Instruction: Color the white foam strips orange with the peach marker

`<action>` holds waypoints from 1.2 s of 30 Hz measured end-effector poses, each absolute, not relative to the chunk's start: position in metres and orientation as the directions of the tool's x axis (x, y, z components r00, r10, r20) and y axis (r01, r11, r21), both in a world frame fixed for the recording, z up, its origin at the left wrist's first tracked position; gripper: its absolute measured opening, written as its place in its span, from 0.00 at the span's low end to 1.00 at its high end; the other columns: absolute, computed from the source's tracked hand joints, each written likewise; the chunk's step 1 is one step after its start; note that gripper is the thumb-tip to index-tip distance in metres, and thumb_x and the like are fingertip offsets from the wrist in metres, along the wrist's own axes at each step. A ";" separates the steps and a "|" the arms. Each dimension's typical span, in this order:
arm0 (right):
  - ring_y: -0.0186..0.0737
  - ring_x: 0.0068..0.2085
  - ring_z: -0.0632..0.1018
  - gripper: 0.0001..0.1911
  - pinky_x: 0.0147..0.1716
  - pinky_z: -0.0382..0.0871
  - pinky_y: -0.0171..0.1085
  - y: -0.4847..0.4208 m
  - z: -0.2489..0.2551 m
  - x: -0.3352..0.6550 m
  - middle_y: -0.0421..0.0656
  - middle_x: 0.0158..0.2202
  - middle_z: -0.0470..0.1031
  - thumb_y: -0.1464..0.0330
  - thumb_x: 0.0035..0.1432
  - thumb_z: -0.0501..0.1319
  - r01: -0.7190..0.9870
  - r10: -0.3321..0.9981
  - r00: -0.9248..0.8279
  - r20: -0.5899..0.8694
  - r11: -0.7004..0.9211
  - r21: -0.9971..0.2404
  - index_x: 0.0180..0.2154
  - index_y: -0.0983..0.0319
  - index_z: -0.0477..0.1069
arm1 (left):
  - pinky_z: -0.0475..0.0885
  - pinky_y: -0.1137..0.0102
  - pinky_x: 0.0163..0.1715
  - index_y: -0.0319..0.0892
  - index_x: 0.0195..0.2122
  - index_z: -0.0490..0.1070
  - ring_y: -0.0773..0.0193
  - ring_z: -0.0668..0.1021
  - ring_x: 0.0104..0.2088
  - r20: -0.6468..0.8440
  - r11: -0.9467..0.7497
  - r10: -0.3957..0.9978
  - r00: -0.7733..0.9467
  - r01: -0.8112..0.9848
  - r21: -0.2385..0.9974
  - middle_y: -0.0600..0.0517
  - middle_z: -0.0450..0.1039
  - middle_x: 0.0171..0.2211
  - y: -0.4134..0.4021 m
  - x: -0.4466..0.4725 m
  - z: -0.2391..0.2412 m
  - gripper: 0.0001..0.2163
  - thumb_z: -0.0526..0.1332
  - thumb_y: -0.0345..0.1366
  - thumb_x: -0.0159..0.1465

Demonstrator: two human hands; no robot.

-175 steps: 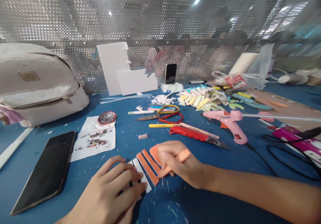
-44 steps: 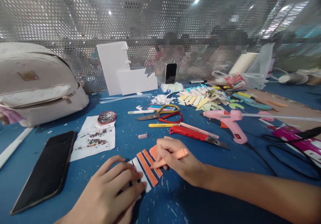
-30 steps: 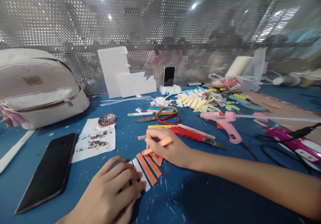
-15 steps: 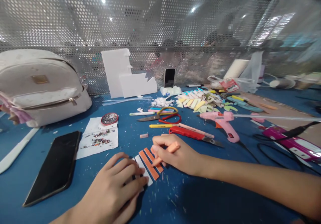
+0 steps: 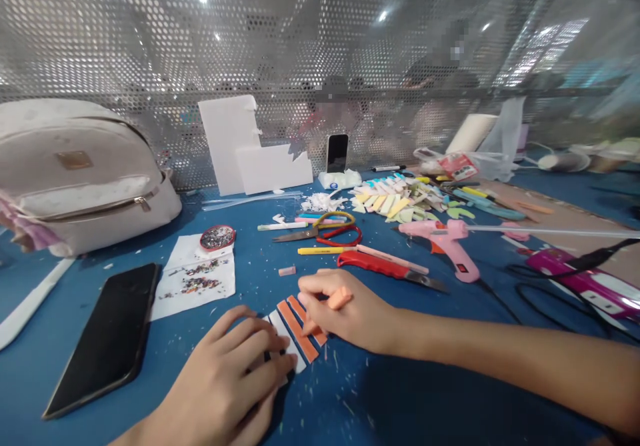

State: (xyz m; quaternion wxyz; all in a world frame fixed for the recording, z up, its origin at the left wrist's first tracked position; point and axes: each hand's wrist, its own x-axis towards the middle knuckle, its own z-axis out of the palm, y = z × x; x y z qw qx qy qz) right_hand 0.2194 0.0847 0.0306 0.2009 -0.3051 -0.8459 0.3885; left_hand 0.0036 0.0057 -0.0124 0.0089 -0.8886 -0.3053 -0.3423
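Observation:
My right hand (image 5: 345,309) is closed around a thick orange marker (image 5: 341,297), its tip low by the strips and partly hidden by my fingers. Under it lie two orange-coloured strips (image 5: 296,329), side by side on the blue table (image 5: 400,403). Left of these is a white strip (image 5: 287,338), pressed down by the fingertips of my left hand (image 5: 235,366). That hand rests palm down with its fingers apart and bent, covering part of the white pieces. A small pale pink marker cap (image 5: 287,271) lies just beyond the strips.
Beyond my hands lie a red utility knife (image 5: 373,264), scissors (image 5: 317,231) and several markers. A pink glue gun (image 5: 453,243) stands right, its cord trailing. Left are a black phone (image 5: 107,333), a paper with beads (image 5: 200,276) and a backpack (image 5: 90,179). Cut strips (image 5: 400,199) are heaped behind.
My right hand has shifted slightly left over the orange strips, and the marker's back end has tipped with it. My left hand stays pressed on the white strip.

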 end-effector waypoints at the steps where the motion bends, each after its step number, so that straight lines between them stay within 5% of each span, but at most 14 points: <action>1: 0.33 0.23 0.71 0.20 0.31 0.59 0.33 0.085 0.032 0.220 0.34 0.16 0.64 0.66 0.70 0.49 0.355 0.671 -0.735 0.098 0.503 -0.788 0.24 0.59 0.49 | 0.69 0.62 0.50 0.43 0.43 0.74 0.62 0.77 0.41 0.617 -0.812 0.537 0.575 0.551 0.193 0.50 0.76 0.38 0.006 0.003 -0.013 0.14 0.50 0.27 0.65; 11: 0.32 0.25 0.58 0.18 0.26 0.50 0.34 0.104 0.025 0.202 0.34 0.23 0.55 0.65 0.68 0.50 0.381 0.664 -0.711 0.229 0.639 -0.669 0.25 0.60 0.50 | 0.69 0.61 0.49 0.43 0.42 0.74 0.62 0.76 0.40 0.627 -0.814 0.533 0.569 0.547 0.195 0.51 0.76 0.37 0.007 0.005 -0.014 0.14 0.50 0.27 0.65; 20: 0.32 0.24 0.63 0.20 0.29 0.56 0.33 0.090 0.029 0.212 0.34 0.18 0.57 0.66 0.69 0.49 0.331 0.664 -0.731 0.157 0.546 -0.769 0.23 0.60 0.50 | 0.70 0.62 0.50 0.44 0.41 0.75 0.63 0.77 0.39 0.652 -0.817 0.506 0.565 0.556 0.152 0.50 0.77 0.35 0.010 0.004 -0.017 0.15 0.49 0.28 0.66; 36: 0.32 0.25 0.59 0.18 0.26 0.49 0.34 0.111 0.021 0.198 0.35 0.23 0.56 0.66 0.69 0.49 0.373 0.658 -0.719 0.222 0.635 -0.676 0.26 0.60 0.52 | 0.71 0.62 0.47 0.45 0.42 0.75 0.63 0.77 0.39 0.660 -0.811 0.518 0.545 0.558 0.176 0.51 0.77 0.36 0.010 0.004 -0.021 0.15 0.50 0.26 0.65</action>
